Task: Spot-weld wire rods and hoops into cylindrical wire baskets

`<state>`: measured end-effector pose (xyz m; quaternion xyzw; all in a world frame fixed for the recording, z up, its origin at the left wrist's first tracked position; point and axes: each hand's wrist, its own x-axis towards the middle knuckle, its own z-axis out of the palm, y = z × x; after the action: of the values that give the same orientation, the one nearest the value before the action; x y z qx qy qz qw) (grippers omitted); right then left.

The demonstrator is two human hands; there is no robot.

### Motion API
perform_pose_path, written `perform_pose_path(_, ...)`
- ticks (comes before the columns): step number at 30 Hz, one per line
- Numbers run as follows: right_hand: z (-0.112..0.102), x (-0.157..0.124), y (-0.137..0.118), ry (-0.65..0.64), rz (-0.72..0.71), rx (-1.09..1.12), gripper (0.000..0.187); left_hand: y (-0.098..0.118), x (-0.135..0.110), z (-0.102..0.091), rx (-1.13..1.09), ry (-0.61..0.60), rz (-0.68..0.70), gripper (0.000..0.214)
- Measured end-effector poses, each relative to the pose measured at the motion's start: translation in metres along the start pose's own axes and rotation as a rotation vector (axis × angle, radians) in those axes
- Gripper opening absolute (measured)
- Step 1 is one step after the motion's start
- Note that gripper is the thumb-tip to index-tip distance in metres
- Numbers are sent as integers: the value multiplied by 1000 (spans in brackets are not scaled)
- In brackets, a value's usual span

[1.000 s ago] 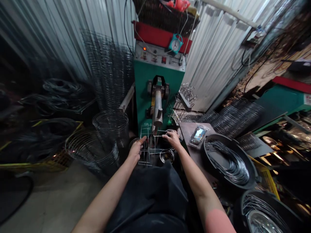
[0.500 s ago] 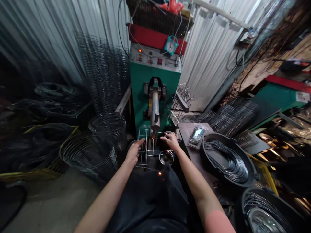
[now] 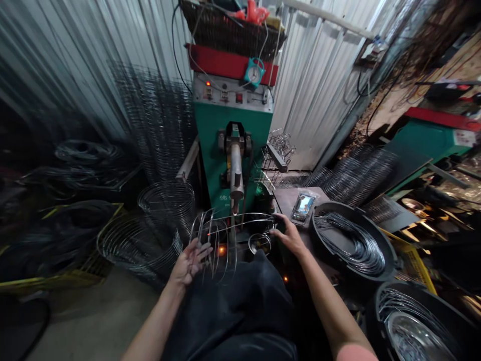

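Note:
A wire rack [image 3: 251, 216] of thin bent metal rods stretches between my hands, tilted and partly blurred. My left hand [image 3: 190, 261] grips its left end, with the fingers around the rods. The thumb and fingers of my right hand [image 3: 291, 236] pinch the rack's right end. Just above the rods is the copper-coloured tip of a spot welder's electrode arm [image 3: 236, 170]; whether they touch I cannot tell. The arm juts out of the green spot welder [image 3: 210, 150]. Orange sparks [image 3: 221, 249] glow below the rack. A small round metal bowl [image 3: 259, 244] lies under the right part.
Wire rings stand in tall stacks [image 3: 158, 120] and wire baskets [image 3: 139, 245] at the left. On the right are a bagged phone [image 3: 303, 206], a black tub [image 3: 315, 235] of wire rods and another tub [image 3: 379, 321]. A teal clock [image 3: 254, 73] hangs on the welder.
The wire rack has turned and tilted, and has come down off the electrode. My left hand moved left and down; my right hand moved right to its end. The sparks changed place.

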<state>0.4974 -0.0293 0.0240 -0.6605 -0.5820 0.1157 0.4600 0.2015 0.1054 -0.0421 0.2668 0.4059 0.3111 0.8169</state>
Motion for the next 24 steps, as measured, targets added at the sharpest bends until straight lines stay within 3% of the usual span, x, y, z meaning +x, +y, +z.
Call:
perform_pose_path(4, -23, -18, -35, -75, 2, 116, 29, -5, -23, -30, -285, -359, -91, 29)
perform_pose_path(7, -18, -19, -67, 0, -88, 209, 21, -13, -34, -36, -331, -425, -93, 43)
perform_pose_path(9, -9, -17, -89, 88, -138, 251, 19, -14, -39, -40, -280, -329, -86, 50)
perform_pose_path(10, -4, -15, -99, 119, -155, 254, 19, -13, -43, -42, -228, -225, -58, 51)
perform_pose_path(13, 7, -12, -127, 111, -212, 197, 20, 4, -61, -43, -24, 148, 222, 45)
perform_pose_path(15, 11, -13, -143, 47, -272, 139, 20, 22, -81, -33, 149, 232, 536, 49)
perform_pose_path(17, 13, -16, -159, -4, -330, 88, 22, 42, -106, -10, 388, 129, 835, 55)
perform_pose_path(19, 10, -19, -173, -7, -351, 44, 23, 59, -129, 20, 669, 6, 1031, 55)
perform_pose_path(21, 3, -17, -186, 20, -330, 19, 23, 72, -145, 51, 873, -121, 1099, 50)
perform_pose_path(24, -16, -7, -195, 52, -318, -16, 24, 89, -151, 86, 921, -211, 1105, 45)
